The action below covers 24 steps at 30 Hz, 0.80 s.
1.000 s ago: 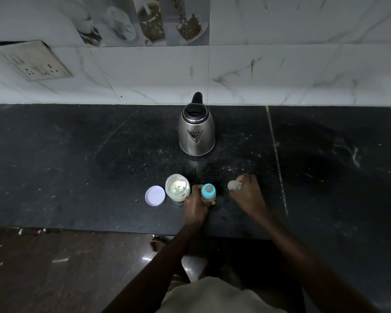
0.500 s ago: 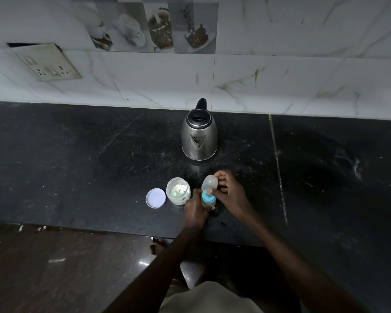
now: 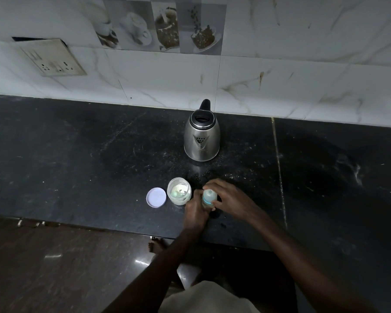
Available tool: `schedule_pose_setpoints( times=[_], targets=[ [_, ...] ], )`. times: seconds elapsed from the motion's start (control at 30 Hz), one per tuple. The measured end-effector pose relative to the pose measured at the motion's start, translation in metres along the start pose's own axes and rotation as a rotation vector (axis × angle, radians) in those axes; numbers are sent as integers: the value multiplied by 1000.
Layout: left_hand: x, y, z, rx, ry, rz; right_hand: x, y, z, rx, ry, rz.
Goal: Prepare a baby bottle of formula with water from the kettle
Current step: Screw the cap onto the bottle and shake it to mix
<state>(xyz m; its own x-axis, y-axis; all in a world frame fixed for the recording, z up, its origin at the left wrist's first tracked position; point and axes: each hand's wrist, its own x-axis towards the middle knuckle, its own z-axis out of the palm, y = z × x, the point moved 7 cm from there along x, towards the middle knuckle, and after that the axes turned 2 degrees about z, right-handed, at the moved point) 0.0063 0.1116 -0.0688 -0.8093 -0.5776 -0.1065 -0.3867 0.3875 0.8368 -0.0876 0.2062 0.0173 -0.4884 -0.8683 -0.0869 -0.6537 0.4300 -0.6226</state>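
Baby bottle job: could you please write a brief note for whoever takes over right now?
Left hand grips the baby bottle near the counter front; right hand holds its clear cap on top.
Kettle stands behind; open formula jar and its lid sit left of it.
Done: jar opened; bottle's contents unclear.
Left: probably seat the cap, check the fill.

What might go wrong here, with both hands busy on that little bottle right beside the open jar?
1. The open clear round jar of pale powder stands close beside the left hand. A nudge of that wrist might tip it onto the black stone counter.
2. The right hand grips the clear dome cap on the small baby bottle with a teal ring. If it is pushed on crooked, the bottle may slip or leak.
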Motion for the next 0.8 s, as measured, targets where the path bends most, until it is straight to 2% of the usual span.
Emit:
schedule_pose_setpoints(
  times=[0.2,0.6,0.7,0.8],
  targets=[
    [-1,0,-1,-3,2,-7,6,3,6,-74,-23,33],
    [2,-4,2,-32,-2,-24,-1,6,20,-146,106,108],
    [2,-5,4,-30,-19,-7,-4,-3,16,-257,65,138],
    [3,-9,4,-6,-13,-8,7,-15,6,-443,-78,60]
  ],
)
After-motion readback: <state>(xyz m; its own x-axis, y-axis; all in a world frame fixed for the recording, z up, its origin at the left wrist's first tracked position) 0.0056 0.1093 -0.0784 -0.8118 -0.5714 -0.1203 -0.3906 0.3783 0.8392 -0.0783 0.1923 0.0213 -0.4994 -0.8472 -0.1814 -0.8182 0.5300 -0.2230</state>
